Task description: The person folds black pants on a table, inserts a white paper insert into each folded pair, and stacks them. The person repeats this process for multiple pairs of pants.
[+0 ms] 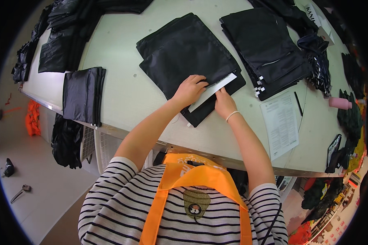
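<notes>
Head view: left hand [190, 89] flat on black fabric stack [184, 53], fingers spread. Right hand [224, 102] fingers pinch white strip [213, 90] lying across stack's near edge, mid counter [122, 98].

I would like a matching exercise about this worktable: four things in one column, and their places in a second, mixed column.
Things:
1. white strip
2. pink bottle
3. printed paper sheet
4. bead bracelet

Places:
A. on the right wrist
B. near the table's right edge
C. under both hands, on black fabric
D. flat on the table, right of the right forearm

Pairs: 1-C, 2-B, 3-D, 4-A
</notes>
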`<action>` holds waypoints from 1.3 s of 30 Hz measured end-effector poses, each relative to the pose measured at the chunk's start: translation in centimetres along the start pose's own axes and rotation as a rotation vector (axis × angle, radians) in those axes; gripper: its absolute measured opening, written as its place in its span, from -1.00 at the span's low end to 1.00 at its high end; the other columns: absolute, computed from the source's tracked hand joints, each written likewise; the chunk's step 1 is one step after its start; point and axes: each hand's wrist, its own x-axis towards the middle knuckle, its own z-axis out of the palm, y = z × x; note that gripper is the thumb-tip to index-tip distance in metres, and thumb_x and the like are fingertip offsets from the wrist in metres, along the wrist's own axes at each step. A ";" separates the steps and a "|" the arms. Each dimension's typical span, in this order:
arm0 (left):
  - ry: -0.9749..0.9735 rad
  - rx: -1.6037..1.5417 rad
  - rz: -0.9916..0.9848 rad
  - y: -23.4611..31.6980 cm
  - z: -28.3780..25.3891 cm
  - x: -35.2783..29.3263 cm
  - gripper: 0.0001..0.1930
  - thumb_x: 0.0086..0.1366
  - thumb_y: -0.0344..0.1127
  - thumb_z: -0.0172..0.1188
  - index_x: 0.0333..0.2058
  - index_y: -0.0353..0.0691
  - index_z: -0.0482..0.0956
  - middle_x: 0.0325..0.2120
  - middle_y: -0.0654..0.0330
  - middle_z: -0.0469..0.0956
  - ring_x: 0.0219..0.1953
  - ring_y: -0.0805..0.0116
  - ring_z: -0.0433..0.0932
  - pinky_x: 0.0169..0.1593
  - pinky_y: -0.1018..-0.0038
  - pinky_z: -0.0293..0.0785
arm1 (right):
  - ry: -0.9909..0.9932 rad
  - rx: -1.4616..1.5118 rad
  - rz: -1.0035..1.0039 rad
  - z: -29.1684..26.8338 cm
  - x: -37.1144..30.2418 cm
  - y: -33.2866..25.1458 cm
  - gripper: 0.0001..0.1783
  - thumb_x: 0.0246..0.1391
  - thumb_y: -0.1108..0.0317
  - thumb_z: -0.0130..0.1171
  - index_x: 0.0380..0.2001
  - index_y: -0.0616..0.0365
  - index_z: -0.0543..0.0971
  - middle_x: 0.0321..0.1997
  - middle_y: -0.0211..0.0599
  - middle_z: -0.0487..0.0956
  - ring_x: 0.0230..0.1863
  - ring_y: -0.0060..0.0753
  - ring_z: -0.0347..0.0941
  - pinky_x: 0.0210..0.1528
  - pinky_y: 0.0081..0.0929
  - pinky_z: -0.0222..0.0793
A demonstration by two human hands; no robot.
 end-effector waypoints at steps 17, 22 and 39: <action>-0.413 0.330 0.049 1.8 0.0 1.0 -0.55 0.32 -0.16 0.05 0.19 0.26 0.36 0.31 0.05 0.11 0.37 0.12 0.05 0.27 -0.16 0.04 | 0.128 -0.119 -0.037 -7.8 -3.0 -3.5 -0.61 -0.05 0.30 0.28 -0.11 0.16 0.53 -0.04 -0.20 0.45 0.05 -0.14 0.36 0.00 -0.27 0.37; -0.368 -0.270 -0.230 0.1 -1.5 1.0 -0.51 0.42 -0.20 -0.09 0.30 -0.02 0.17 0.32 0.06 0.10 0.39 0.11 -0.02 0.38 0.11 -0.14 | 0.617 0.613 0.313 1.9 -5.4 -0.3 -0.26 0.06 0.25 0.26 0.25 0.23 0.20 0.28 -0.02 0.26 0.20 -0.13 0.25 0.19 -0.26 0.21; 0.363 -0.097 -0.266 2.2 -1.9 -0.2 -0.29 0.25 -0.45 0.09 0.32 -0.32 -0.02 0.32 -0.03 0.07 0.35 0.06 0.09 0.35 0.29 0.01 | 1.196 0.638 0.423 -15.6 4.7 10.9 -0.73 0.10 0.35 0.20 -0.39 0.42 0.49 -0.33 -0.11 0.61 -0.35 -0.39 0.42 -0.19 -0.36 0.36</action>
